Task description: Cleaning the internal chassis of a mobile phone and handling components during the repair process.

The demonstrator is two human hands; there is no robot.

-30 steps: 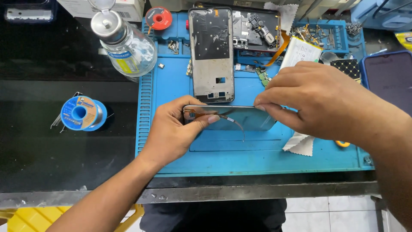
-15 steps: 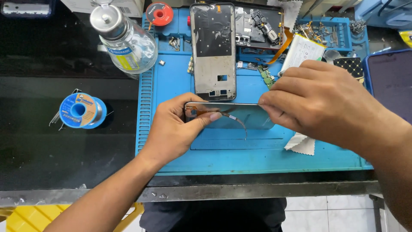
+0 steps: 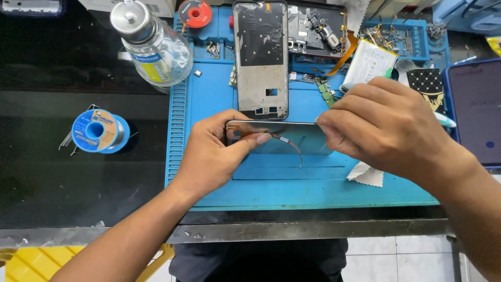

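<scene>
The person holds a thin phone screen panel (image 3: 292, 137) edge-on above the blue work mat (image 3: 323, 183), between the 2 hands. Its long axis runs left to right across the view, roughly parallel to the near edge of the bench, and it sits just below the bare phone frame (image 3: 260, 57) that lies lengthwise on the mat.

The left hand (image 3: 216, 151) grips the panel's left end: the thumb is pressed against the near face and the curled fingers wrap behind, closed on the glass. The right hand (image 3: 381, 128) is closed at the panel's right end, with fingertips bunched at the top edge; whether they pinch the panel itself or something thin at its edge cannot be told. A narrow flex ribbon (image 3: 292, 146) trails from the left part of the panel and curves down in front of it, clear of both hands.

Both hands are at equal reach, 1 at each end, so the panel lies directly between them, left hand to its left, right hand to its right.

Around the mat: a clear bottle with a metal cap (image 3: 154, 44) at upper left, a blue solder spool (image 3: 96, 130) on the dark bench, a battery (image 3: 369, 62) at upper right, a white wipe (image 3: 368, 175) under the right wrist, and a second phone (image 3: 477, 112) at the right edge.
</scene>
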